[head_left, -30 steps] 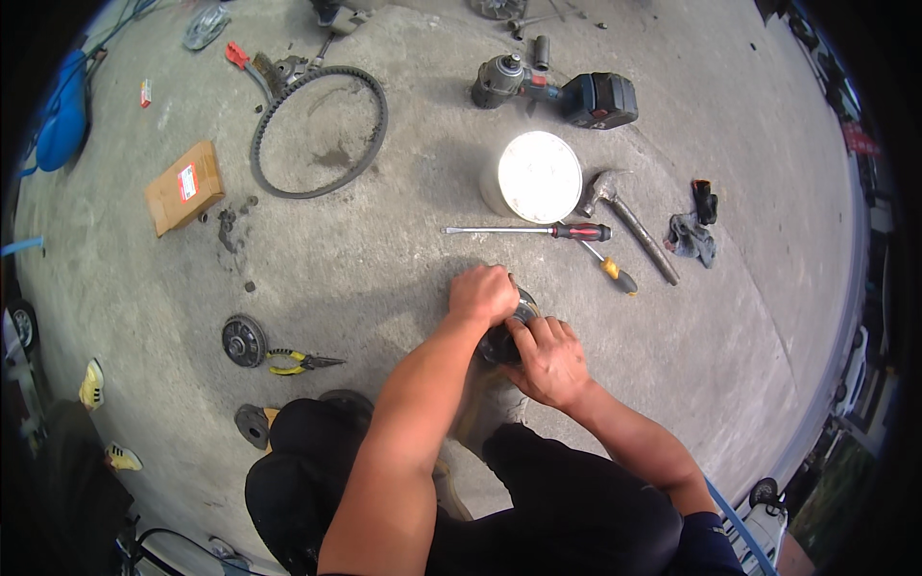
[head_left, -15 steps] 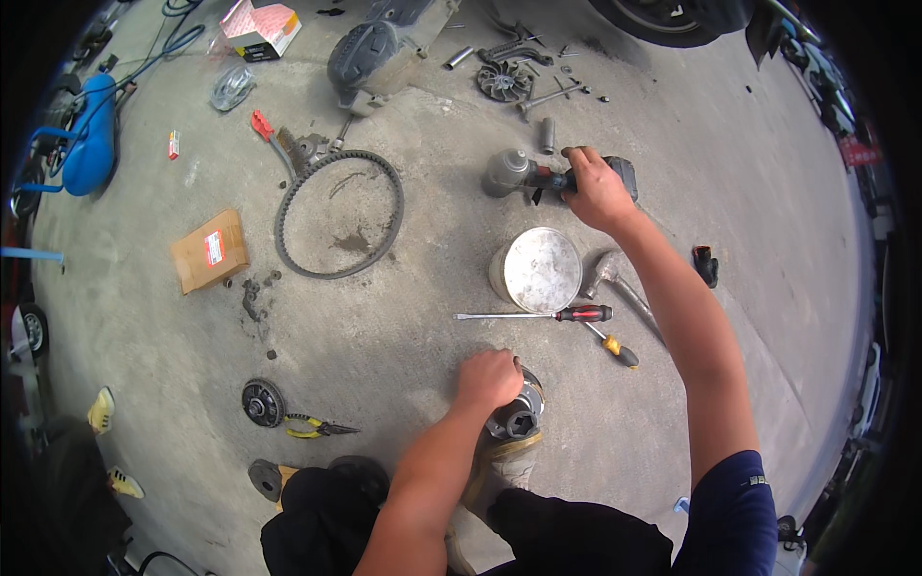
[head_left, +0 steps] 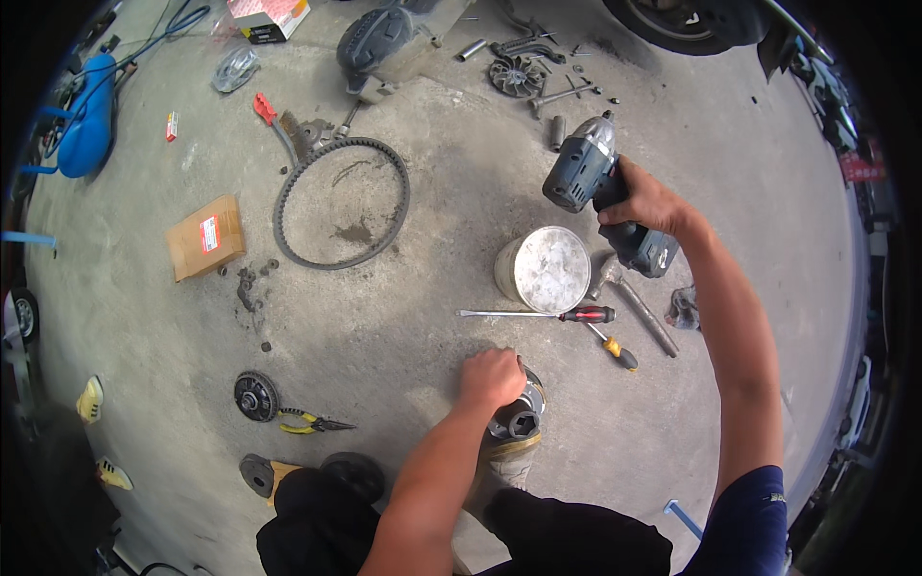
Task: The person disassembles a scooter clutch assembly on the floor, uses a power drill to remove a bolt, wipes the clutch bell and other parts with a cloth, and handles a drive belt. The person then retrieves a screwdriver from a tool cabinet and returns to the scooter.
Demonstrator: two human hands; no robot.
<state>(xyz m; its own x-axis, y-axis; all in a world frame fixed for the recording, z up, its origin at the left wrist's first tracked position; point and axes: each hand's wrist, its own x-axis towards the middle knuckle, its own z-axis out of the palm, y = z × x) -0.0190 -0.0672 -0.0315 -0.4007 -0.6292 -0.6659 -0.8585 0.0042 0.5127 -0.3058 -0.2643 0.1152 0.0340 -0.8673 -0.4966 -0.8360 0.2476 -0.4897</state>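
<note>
My right hand (head_left: 639, 206) grips a cordless impact wrench (head_left: 581, 168) by its handle, raised above the concrete floor just beyond a white tub (head_left: 543, 269). My left hand (head_left: 492, 379) is closed on the rim of a round metal part (head_left: 523, 422) with a hex fitting at its center, which rests by my boot (head_left: 509, 466). Beyond it lie a long screwdriver (head_left: 586, 314), a yellow-handled screwdriver (head_left: 619, 353) and a hammer (head_left: 639, 307).
A toothed belt (head_left: 403, 206), cardboard box (head_left: 197, 245), pliers (head_left: 312, 422) and pulley (head_left: 256, 394) lie leftward. Loose parts, a fan wheel (head_left: 517, 77) and a plastic cover (head_left: 365, 48) lie ahead, near a tire (head_left: 677, 29). Yellow shoes (head_left: 91, 398) of another person show at the left.
My right hand left the round part, reached forward and took hold of the impact wrench, now lifted and turned. My left hand stays on the part. The view has tilted to show more floor ahead.
</note>
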